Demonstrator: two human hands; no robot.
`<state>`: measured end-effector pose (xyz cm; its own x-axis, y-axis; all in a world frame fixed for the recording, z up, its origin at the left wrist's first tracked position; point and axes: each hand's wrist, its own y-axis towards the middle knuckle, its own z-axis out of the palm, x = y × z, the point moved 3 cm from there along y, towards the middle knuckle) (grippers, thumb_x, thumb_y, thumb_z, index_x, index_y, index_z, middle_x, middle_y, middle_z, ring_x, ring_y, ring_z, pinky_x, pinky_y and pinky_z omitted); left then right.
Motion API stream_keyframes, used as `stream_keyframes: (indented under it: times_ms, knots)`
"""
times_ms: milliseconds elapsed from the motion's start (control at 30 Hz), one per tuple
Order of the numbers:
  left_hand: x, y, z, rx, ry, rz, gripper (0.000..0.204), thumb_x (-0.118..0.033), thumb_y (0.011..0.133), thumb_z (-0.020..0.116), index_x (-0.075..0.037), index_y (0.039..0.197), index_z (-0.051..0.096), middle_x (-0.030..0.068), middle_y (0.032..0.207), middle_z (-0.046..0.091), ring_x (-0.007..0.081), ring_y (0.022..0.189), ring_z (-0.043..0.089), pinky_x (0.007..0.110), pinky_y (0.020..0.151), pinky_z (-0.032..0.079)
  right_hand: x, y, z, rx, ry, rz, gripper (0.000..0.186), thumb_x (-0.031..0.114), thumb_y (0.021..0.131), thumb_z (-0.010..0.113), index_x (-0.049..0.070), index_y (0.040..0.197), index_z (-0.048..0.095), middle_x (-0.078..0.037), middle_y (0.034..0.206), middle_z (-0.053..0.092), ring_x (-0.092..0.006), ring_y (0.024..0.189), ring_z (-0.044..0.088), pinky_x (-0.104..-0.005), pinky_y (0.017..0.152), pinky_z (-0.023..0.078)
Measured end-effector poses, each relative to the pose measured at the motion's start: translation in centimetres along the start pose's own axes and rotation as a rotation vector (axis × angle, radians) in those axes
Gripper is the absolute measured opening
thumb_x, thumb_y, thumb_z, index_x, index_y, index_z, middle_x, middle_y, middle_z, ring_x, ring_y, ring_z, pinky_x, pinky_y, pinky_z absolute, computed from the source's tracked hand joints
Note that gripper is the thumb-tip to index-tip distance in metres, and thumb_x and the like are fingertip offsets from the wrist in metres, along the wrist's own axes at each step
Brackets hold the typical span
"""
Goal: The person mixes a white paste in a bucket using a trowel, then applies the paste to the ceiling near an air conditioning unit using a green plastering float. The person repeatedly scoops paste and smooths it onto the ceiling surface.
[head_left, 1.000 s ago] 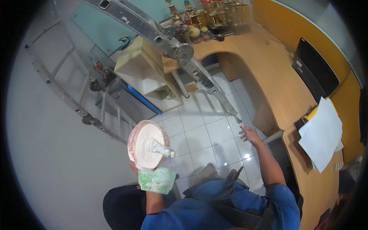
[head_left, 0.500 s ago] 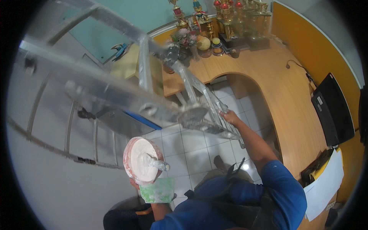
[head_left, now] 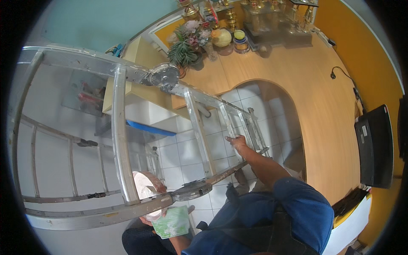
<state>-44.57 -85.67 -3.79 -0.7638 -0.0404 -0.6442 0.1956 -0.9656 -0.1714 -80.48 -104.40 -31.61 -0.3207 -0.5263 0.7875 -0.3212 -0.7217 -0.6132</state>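
My left hand (head_left: 149, 219), low at centre-left, holds a reddish bowl of white paste (head_left: 145, 184), partly hidden behind an aluminium folding ladder (head_left: 120, 131). A green flat sheet smeared with white (head_left: 170, 222) is in or against the same hand, below the bowl. My right hand (head_left: 237, 142) grips a rung of the ladder at centre right. The ladder is spattered with paint and spans the left and middle of the view, with jointed hinges between its sections.
A curved wooden desk (head_left: 329, 136) carries trophies (head_left: 297, 17), artificial flowers (head_left: 189, 42), a black monitor (head_left: 374, 144), a cable and papers (head_left: 348, 223). A cream cabinet (head_left: 155, 106) stands behind the ladder, over a tiled floor (head_left: 180, 157). A dark chair (head_left: 136, 242) is at lower left.
My right hand has taken hold of the ladder, whose near section has swung down and leftward across the view, in front of the bowl in my left hand.
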Motion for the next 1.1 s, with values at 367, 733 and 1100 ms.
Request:
stream_keyframes:
  times_ms: [367, 733, 1100]
  knots:
    - [-3.6, 2.2, 0.0, 0.0, -0.022, 0.047, 0.083, -0.057, 0.081, 0.05, -0.003, 0.144, 0.038, 0.0219, 0.136, 0.05, 0.0365, 0.097, 0.064, 0.042, 0.066, 0.056, 0.7, -0.7, -1.9, -0.1, -0.126, 0.042, 0.053, 0.039, 0.072, 0.086, -0.004, 0.097, 0.067, -0.013, 0.082, 0.068, -0.0216, 0.067, 0.063, -0.0331, 0.064, 0.051]
    - [-6.2, 2.1, 1.6, 0.015, -0.005, 0.064, 0.083, -0.057, 0.082, 0.05, -0.003, 0.144, 0.037, 0.0223, 0.136, 0.05, 0.0367, 0.095, 0.064, 0.041, 0.062, 0.056, 0.0, -1.0, -2.3, -0.154, -0.194, 0.082, 0.054, 0.035, 0.077, 0.083, -0.005, 0.107, 0.062, -0.014, 0.092, 0.066, -0.0215, 0.071, 0.061, -0.0326, 0.066, 0.05]
    - [-10.9, -1.1, 1.0, 0.063, -0.051, 0.164, 0.083, -0.057, 0.082, 0.05, -0.004, 0.144, 0.037, 0.0227, 0.137, 0.049, 0.0368, 0.093, 0.065, 0.04, 0.059, 0.057, 3.3, -5.3, -3.2, -0.221, -0.097, -0.07, 0.04, 0.026, 0.071, 0.089, -0.001, 0.085, 0.063, -0.004, 0.063, 0.061, -0.0137, 0.048, 0.051, -0.0307, 0.044, 0.041]
